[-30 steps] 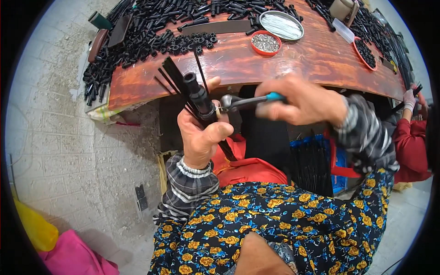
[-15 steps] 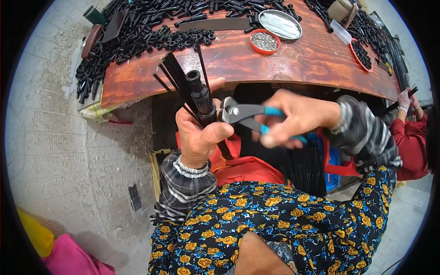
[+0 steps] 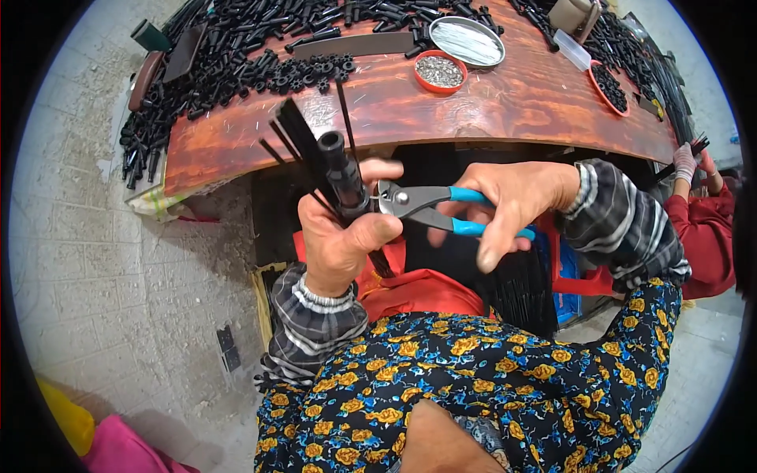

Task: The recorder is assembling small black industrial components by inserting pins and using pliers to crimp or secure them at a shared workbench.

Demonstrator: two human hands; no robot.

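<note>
My left hand (image 3: 341,240) grips a black plastic tube (image 3: 341,169) upright, together with a fan of thin black strips (image 3: 296,138) that stick up behind it. My right hand (image 3: 512,201) holds blue-handled pliers (image 3: 441,209) level, with the metal jaws at the tube's lower collar just above my left thumb. The pliers' handles are spread a little apart under my fingers. Both hands are in front of the edge of a reddish wooden table (image 3: 473,102).
Heaps of black plastic parts (image 3: 236,55) cover the table's far and left side. A red dish of small metal bits (image 3: 439,71), a round metal lid (image 3: 467,41) and another red dish (image 3: 607,83) stand there. Another person in red (image 3: 702,213) works at the right.
My right hand has drawn the pliers back right and re-aimed them, so the jaws now meet the tube lower down. My left hand has lifted the tube and strips slightly.
</note>
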